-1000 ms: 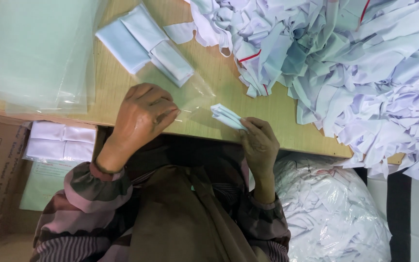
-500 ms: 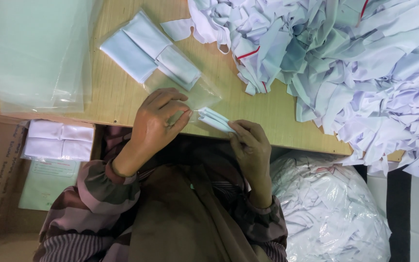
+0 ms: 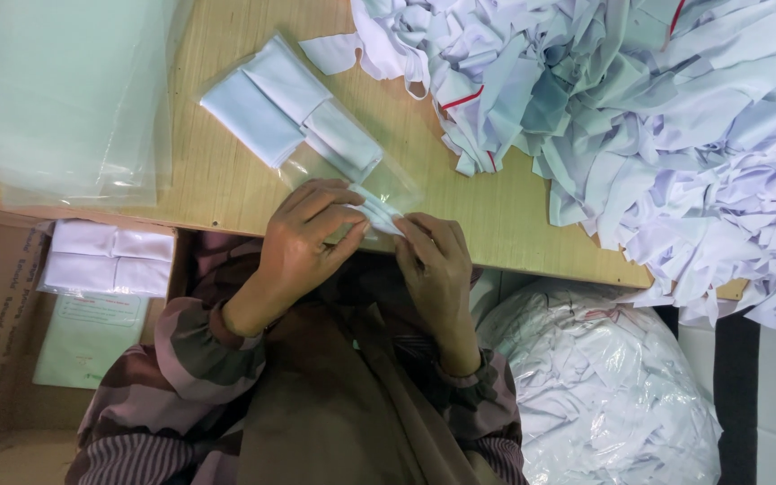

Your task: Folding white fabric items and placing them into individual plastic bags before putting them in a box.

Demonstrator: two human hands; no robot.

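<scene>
Head view, looking down: at frame centre, the left hand [image 3: 303, 238] and right hand [image 3: 433, 260] meet at the wooden table [image 3: 217, 180] edge, fingers pinched on a small folded white cloth [image 3: 377, 214] at the mouth of a clear plastic bag [image 3: 352, 171]. Two folded cloths [image 3: 289, 112] lie inside already. A large loose cloth pile [image 3: 657, 117], upper right, remains unpacked.

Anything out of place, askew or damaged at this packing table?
Nothing looks damaged. The loose heap of white cloth pieces sprawls untidily over the wooden table and hangs past its near edge at right. The clear plastic bag of folded white cloths lies diagonally. Both hands, left and right, pinch a folded white piece at the bag's mouth.
</scene>
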